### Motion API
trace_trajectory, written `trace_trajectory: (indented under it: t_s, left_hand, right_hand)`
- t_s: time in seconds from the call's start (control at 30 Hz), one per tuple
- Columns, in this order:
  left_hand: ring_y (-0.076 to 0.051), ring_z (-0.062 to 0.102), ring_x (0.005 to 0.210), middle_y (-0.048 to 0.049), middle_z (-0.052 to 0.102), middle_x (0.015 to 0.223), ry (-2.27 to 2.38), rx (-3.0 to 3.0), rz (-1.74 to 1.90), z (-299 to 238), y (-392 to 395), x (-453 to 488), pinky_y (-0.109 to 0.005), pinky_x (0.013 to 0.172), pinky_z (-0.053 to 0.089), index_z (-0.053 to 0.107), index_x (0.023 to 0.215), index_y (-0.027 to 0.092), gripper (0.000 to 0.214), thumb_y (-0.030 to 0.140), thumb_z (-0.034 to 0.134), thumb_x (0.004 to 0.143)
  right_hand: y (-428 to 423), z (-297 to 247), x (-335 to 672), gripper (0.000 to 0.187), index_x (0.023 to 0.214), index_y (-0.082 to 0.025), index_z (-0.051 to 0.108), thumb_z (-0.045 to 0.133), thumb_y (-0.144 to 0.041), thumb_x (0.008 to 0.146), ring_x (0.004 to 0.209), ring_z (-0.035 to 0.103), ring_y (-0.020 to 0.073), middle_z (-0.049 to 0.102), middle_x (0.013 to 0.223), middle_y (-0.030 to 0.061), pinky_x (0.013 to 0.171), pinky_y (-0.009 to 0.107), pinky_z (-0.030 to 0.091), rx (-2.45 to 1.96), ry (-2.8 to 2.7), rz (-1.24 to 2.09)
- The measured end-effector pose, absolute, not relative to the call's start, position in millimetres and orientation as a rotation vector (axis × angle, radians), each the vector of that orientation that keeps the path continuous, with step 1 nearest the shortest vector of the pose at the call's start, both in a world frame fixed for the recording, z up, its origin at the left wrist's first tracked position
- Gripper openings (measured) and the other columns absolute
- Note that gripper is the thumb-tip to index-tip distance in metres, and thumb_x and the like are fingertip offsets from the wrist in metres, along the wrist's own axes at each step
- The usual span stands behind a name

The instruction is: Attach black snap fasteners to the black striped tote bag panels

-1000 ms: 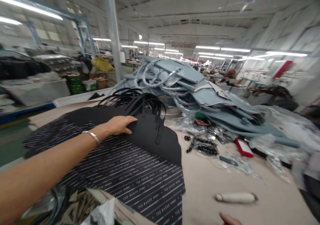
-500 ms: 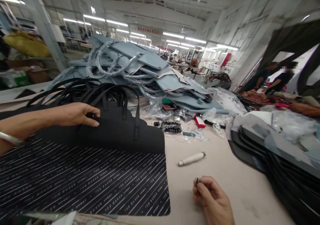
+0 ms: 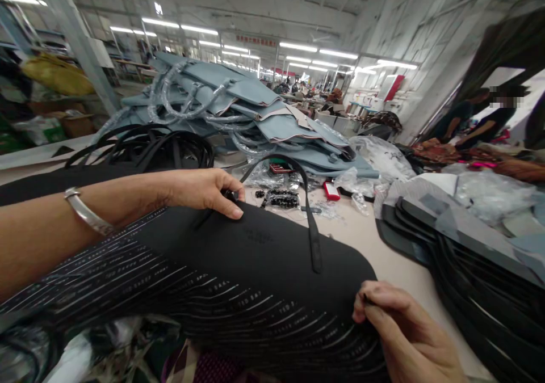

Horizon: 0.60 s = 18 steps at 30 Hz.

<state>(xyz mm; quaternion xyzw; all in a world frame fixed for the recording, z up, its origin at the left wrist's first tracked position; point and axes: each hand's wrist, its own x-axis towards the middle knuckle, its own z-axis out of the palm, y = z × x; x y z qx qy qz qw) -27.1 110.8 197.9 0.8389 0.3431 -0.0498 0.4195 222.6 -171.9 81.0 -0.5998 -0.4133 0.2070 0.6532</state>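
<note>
My left hand is closed on the top edge of a black bag panel, at the foot of its strap handle. The panel has a lining printed with white diagonal stripes and lettering, and it is lifted and bent toward me. One looped handle stands up on its right part. Fingers pinched, my right hand is at the panel's right edge. A small dark bit shows at its fingertips, too small to name. Behind my left arm lie more black panels with looped handles.
Light blue bags with plastic-wrapped handles are heaped at the back. Stacked black pieces lie on the right. A red-and-white box and bundled small black parts are on the table. Two people stand at far right.
My left hand has pulled the black bag panel right and toward me, off the others. My right hand has moved to its right edge. The white pen-like tool is now out of sight.
</note>
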Motion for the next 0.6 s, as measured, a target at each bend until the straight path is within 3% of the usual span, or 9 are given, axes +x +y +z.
trace_trajectory:
  t_s: [0.17, 0.33, 0.43, 0.6]
  left_hand:
    - [-0.014, 0.053, 0.069, 0.0050, 0.059, 0.068, 0.838, 2.277, -0.141, 170.0, 106.0, -1.7, -0.022, 0.062, 0.036, 0.066, 0.082, 0.019, 0.029, 0.045, 0.068, 0.070]
    - [-0.016, 0.057, 0.070, 0.0021, 0.064, 0.070, 0.922, 2.583, -0.279, 108.2, 101.9, 9.6, -0.023, 0.059, 0.034, 0.073, 0.091, 0.023, 0.025, 0.042, 0.067, 0.076]
    - [-0.018, 0.058, 0.071, 0.0003, 0.066, 0.072, 0.918, 2.580, -0.330, 89.0, 102.6, 9.2, -0.025, 0.061, 0.033, 0.075, 0.087, 0.024, 0.020, 0.037, 0.073, 0.072]
    - [-0.016, 0.054, 0.063, 0.0025, 0.064, 0.065, 0.708, 2.527, -0.505, 83.9, 118.9, 13.3, -0.025, 0.059, 0.031, 0.077, 0.086, 0.023, 0.024, 0.035, 0.081, 0.066]
  right_hand:
    - [-171.9, 83.1, 208.9, 0.019, 0.086, -0.021, 0.075, 0.080, -0.031, 0.071, 0.067, 0.069, 0.0195, 0.072, 0.077, 0.0062, 0.064, 0.025, 0.060, -1.531, -0.912, 0.365]
    - [-142.7, 52.1, 171.1, 0.019, 0.087, -0.018, 0.073, 0.067, -0.036, 0.083, 0.062, 0.067, 0.0163, 0.070, 0.069, 0.0036, 0.058, 0.022, 0.056, -1.591, -1.115, 0.763]
    - [-130.2, 23.4, 149.4, 0.021, 0.088, -0.016, 0.072, 0.064, -0.036, 0.086, 0.063, 0.066, 0.0151, 0.069, 0.069, 0.0029, 0.061, 0.022, 0.056, -1.620, -1.083, 0.985]
    - [-123.0, 10.1, 129.6, 0.019, 0.090, -0.018, 0.075, 0.063, -0.033, 0.087, 0.059, 0.066, 0.0143, 0.071, 0.073, 0.0027, 0.053, 0.021, 0.055, -1.683, -1.121, 1.033]
